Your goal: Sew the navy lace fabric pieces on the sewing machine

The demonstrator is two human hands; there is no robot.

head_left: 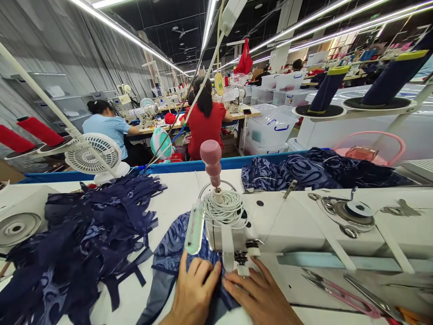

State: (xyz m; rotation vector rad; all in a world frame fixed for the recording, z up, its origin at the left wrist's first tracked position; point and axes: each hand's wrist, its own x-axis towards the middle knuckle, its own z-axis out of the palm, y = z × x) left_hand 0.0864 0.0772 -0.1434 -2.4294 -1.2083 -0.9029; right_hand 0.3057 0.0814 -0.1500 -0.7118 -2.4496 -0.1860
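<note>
Blue patterned lace fabric (171, 241) with plain dark blue parts lies on the white bed of a sewing machine (219, 234), partly under its head. My left hand (196, 289) rests on this fabric left of the needle area, fingers bent and slightly apart. Close to the presser area, my right hand (255, 291) lies with fingers spread, its fingertips at the fabric's right edge and beside the machine's thread parts. The needle and the seam are hidden behind the machine head. A pale green light strip (195, 230) is fixed at the head's left side.
A heap of dark blue fabric pieces (98, 225) covers the left side. More patterned fabric (294, 171) lies behind the machine. Pink-handled thread snips (345, 293) and metal scissors (372, 295) rest at right. A white fan (93, 153) stands back left; co-workers sit ahead.
</note>
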